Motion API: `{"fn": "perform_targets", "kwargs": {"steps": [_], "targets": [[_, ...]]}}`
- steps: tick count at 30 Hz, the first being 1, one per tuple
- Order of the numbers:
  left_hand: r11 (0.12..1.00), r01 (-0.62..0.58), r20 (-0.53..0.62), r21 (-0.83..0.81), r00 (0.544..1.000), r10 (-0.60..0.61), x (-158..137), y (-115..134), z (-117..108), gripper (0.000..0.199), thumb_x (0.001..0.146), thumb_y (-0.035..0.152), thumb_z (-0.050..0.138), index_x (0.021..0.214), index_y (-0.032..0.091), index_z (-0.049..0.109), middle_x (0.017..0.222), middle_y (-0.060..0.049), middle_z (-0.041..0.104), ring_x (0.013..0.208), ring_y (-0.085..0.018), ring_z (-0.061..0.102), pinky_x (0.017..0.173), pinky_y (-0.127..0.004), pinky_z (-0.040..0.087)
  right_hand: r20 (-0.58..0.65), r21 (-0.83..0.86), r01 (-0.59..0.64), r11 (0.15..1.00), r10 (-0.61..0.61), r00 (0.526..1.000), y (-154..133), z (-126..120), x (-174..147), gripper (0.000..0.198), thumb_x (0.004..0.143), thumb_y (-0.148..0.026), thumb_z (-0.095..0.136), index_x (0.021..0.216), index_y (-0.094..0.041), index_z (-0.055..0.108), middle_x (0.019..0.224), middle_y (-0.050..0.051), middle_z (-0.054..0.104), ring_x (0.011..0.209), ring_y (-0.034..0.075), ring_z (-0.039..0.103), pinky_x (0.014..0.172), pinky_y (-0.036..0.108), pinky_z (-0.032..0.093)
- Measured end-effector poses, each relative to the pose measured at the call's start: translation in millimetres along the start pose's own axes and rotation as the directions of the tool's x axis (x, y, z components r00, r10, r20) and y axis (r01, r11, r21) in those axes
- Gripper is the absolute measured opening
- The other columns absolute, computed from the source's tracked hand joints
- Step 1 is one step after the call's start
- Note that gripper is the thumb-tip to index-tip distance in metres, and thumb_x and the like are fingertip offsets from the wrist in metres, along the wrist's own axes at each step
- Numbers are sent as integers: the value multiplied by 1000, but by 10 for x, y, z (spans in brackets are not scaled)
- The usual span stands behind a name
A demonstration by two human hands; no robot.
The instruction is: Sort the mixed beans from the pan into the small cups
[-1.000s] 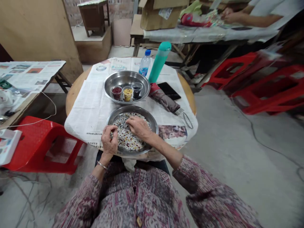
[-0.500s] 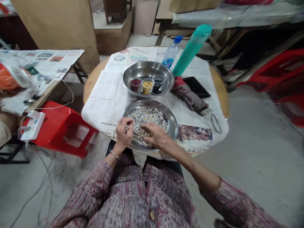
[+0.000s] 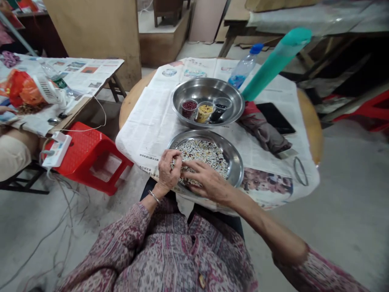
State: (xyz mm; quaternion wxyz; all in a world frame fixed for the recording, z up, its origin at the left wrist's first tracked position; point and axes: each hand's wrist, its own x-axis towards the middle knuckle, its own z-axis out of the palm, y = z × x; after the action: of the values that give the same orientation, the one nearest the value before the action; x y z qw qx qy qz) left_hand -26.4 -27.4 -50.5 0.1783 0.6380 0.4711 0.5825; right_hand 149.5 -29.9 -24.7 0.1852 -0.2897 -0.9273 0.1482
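A round metal tray [image 3: 238, 168] holds a spread layer of mixed white, dark, red and yellow grains [image 3: 208, 156]. At the tray's near left rim, my left hand [image 3: 169, 172] is curled closed, and whatever lies within its fingers is hidden. My right hand [image 3: 209, 181] reaches over the near part of the grains with fingers extended and slightly apart, its fingertips close to my left hand. Behind the tray stands a deeper metal basin [image 3: 209, 87]. Inside it are a cup of red beans [image 3: 189, 107], a cup of yellow kernels [image 3: 204, 112] and a cup of black beans [image 3: 221, 110].
Newspaper [image 3: 142, 117] covers the round table. A plastic bottle [image 3: 243, 67], a teal cylinder [image 3: 276, 65], a grey and red folded cloth item [image 3: 263, 132] and a dark tablet-like object [image 3: 276, 117] lie right of the basin. A red stool [image 3: 86, 150] with a power strip [image 3: 57, 150] stands left.
My right hand has moved left across the grains, closer to my left hand. My left hand stays curled at the tray's edge. The whole view has shifted a little to the left.
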Motion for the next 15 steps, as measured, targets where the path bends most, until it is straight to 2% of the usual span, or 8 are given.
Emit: {"fn": "perform_targets", "kwargs": {"steps": [2,4,8,11,12,15], "targets": [[1000,5,-10,-9,1000,-5,-9,15,-3,12,97,22,51,103,18,61,100,-6,63,97,-18,60,89,-34,50,13,-57,47,997,-46,999,10,87,71,39,79,-7,61,113,-24,67,130,11,61,125,28,52,104,50,48],[1000,1,-12,-7,1000,-1,-18,23,-7,12,98,23,51,103,17,60,101,-7,63,99,-19,60,91,-34,51,-24,-126,54,991,-58,998,83,176,173,33,80,-8,60,109,-21,68,124,12,64,120,28,55,101,48,49],[999,-34,-13,10,999,34,-40,10,-6,13,99,25,50,103,17,60,98,-7,64,97,-19,61,91,-35,53,-147,-273,-62,960,22,989,369,264,225,22,86,-14,54,100,-21,69,102,10,71,96,26,62,82,40,52],[998,-54,-32,15,998,55,-70,-35,17,13,98,25,52,100,17,62,95,-7,66,95,-19,63,90,-36,54,-267,-283,-172,944,95,959,619,260,46,22,81,-16,53,93,-25,69,92,9,72,85,25,64,69,37,51],[998,-53,-27,27,998,54,-82,-57,29,12,97,24,53,99,17,63,94,-7,67,95,-20,63,90,-36,55,-300,-281,-198,939,110,947,683,248,-38,25,79,-18,53,95,-26,69,95,9,73,86,25,65,68,37,51],[996,-40,20,80,999,39,-108,-115,58,10,95,22,54,97,18,63,93,-7,68,95,-20,65,91,-37,56,-404,-286,-239,928,110,908,745,184,-303,31,77,-23,50,100,-29,69,103,9,74,93,26,67,77,42,54]]}}
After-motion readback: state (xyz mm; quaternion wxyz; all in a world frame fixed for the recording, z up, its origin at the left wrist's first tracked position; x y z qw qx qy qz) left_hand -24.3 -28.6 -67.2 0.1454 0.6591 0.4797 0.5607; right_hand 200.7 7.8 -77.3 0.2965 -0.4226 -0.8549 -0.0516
